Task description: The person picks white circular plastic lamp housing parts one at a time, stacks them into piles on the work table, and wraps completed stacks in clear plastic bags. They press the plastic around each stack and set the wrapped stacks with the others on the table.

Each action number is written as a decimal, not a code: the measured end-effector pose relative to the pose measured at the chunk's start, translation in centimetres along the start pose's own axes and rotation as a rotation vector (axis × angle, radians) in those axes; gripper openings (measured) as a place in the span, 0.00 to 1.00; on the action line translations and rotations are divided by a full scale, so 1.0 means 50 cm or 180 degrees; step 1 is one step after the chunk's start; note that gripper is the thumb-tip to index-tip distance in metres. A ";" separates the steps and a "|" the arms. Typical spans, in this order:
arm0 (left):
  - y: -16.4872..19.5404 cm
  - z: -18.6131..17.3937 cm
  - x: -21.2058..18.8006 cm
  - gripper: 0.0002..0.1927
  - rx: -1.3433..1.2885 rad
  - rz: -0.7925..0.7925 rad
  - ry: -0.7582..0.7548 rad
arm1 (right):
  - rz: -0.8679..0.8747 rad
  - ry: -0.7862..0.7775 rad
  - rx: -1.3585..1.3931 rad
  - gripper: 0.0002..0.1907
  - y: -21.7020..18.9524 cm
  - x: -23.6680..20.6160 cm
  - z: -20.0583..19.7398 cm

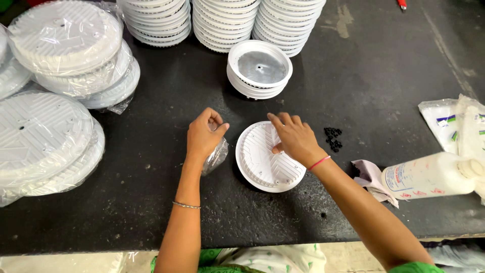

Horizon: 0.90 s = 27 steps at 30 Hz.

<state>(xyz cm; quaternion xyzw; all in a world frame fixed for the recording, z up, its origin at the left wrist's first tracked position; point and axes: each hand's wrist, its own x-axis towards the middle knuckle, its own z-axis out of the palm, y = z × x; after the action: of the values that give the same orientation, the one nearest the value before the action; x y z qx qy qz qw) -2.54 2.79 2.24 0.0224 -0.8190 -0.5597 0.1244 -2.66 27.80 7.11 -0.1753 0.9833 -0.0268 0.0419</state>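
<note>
A round white ribbed plastic disc point(262, 162) lies flat on the black table point(166, 212) in front of me. My right hand point(294, 137) rests on its upper right part, fingers pressed down on the ribs. My left hand point(203, 135) is closed around a crumpled clear plastic wrapper point(216, 157), just left of the disc. A small pile of black rubber bits point(332, 139) lies right of my right hand.
Stacks of white discs point(222, 20) stand at the back, with a short stack of dish-shaped ones point(259, 68) in front. Plastic-wrapped disc stacks point(65, 50) fill the left side. A white bottle point(429, 176) lies on its side at the right, beside white packets point(457, 124).
</note>
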 end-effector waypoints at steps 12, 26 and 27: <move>-0.039 -0.010 -0.130 0.21 -0.0233 -0.0979 -0.1139 | 0.0376 0.1556 0.1467 0.16 0.085 -0.198 0.130; -0.025 -0.039 -0.193 0.26 -0.1098 -0.1182 -0.0569 | 0.0872 0.0235 0.4483 0.25 0.017 -0.188 0.131; -0.010 -0.046 -0.195 0.27 -0.1264 -0.1040 -0.0506 | 0.0879 0.0160 0.4814 0.25 0.026 -0.190 0.129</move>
<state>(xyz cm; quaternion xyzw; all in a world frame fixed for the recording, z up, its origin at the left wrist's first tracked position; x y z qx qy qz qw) 7.37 2.24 0.84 0.0855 -0.6858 -0.7221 -0.0304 6.38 32.06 1.32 0.0260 0.7110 -0.6904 0.1310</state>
